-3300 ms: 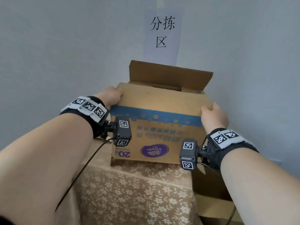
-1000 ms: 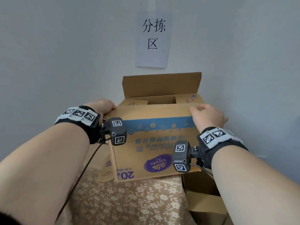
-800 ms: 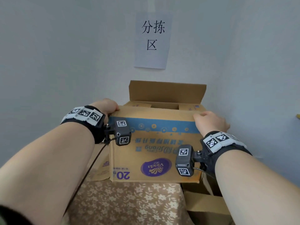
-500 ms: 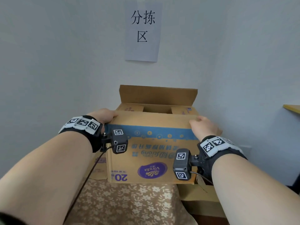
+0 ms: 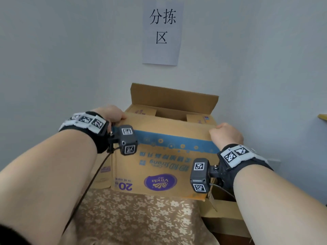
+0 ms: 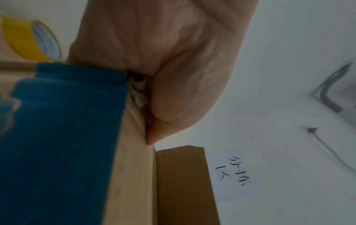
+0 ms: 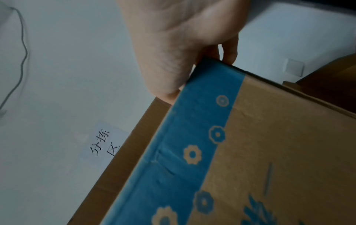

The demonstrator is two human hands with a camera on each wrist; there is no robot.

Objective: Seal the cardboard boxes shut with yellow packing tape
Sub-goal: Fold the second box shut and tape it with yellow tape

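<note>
Gripping one printed cardboard box [image 5: 159, 167], two hands, left hand [image 5: 109, 114] and right hand [image 5: 226, 135], clamp its near flap; one yellow tape roll [image 6: 29, 39] beside.

Pale grey-blue painted walls [image 5: 53, 59] met in a corner under soft, even light. A white paper sign [image 5: 161, 30] with black Chinese characters hung on the far wall. Below stood a table draped in a tan floral-patterned cloth [image 5: 141, 218]. A white wall switch plate [image 7: 293, 67] sat low on the right-hand wall.
</note>
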